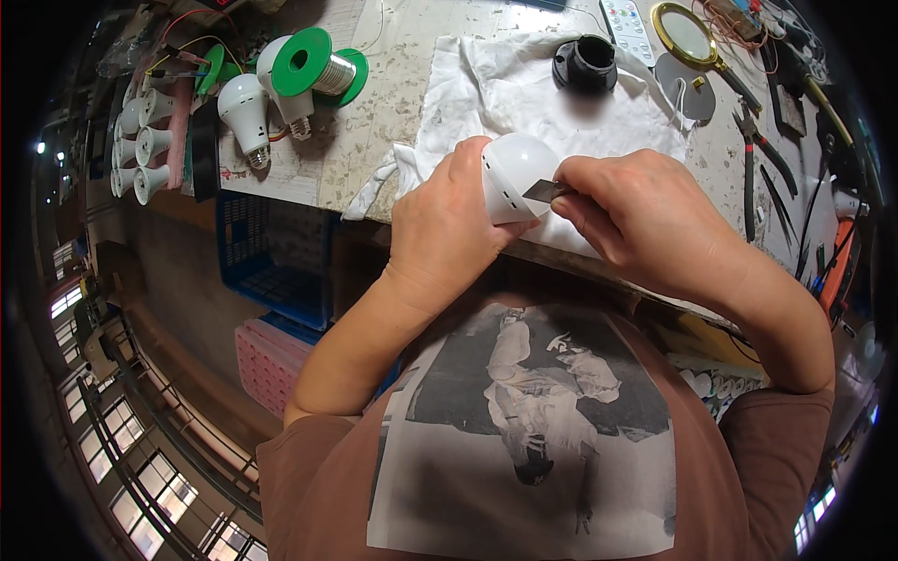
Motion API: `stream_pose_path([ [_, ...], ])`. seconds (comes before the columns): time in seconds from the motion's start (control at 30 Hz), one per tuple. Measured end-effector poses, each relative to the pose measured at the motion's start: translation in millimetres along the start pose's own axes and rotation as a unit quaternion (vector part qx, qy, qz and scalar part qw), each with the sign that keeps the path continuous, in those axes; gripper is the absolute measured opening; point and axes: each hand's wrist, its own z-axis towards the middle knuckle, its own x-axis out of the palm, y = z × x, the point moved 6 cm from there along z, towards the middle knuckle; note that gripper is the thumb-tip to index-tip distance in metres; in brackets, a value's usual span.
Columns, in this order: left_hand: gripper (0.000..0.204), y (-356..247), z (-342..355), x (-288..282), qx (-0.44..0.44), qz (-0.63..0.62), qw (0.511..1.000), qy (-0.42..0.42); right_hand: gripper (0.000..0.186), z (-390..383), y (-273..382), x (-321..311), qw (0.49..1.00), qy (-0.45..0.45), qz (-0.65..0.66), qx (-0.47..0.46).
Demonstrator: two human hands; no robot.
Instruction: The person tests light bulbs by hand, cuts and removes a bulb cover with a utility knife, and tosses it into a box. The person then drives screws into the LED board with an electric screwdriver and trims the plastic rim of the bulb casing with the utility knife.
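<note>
A white light bulb [524, 161] with small dark slots round its collar is gripped in my left hand [440, 224], its rounded dome turned away from me. My right hand [650, 208] pinches a flat grey metal blade [540, 191] between thumb and fingers. The blade's tip lies against the bulb's side, at the seam by the slots. Both hands are above the near edge of the bench, over a white cloth [468, 98]. My left palm hides the bulb's lower end, and the blade's grip is mostly covered by my right fingers.
A black round socket [587, 67] stands on the cloth. To the left are two bulbs [245, 112] and a green solder spool [301, 61]. Pliers [749, 150], a magnifying glass [685, 35] and a white remote [625, 28] lie right. A blue crate [267, 276] sits below the bench.
</note>
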Motion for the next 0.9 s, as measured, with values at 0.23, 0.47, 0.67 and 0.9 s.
stream_pose_path([
  [0.23,0.078,-4,-1,0,0.026,0.009,1.000,-0.013,0.015,-5,7,3,0.995,-0.016,-0.092,-0.038],
  [0.47,0.080,-9,-5,1,0.068,0.056,0.996,-0.025,0.016,-1,16,8,0.989,0.020,-0.138,-0.040],
  [0.67,0.083,-14,-8,0,0.064,0.063,0.996,-0.021,0.013,0,12,7,0.992,0.045,-0.115,-0.039],
  [0.9,0.080,-10,-10,-1,0.039,0.026,0.998,-0.044,0.017,0,7,2,0.998,0.009,-0.038,-0.045],
])
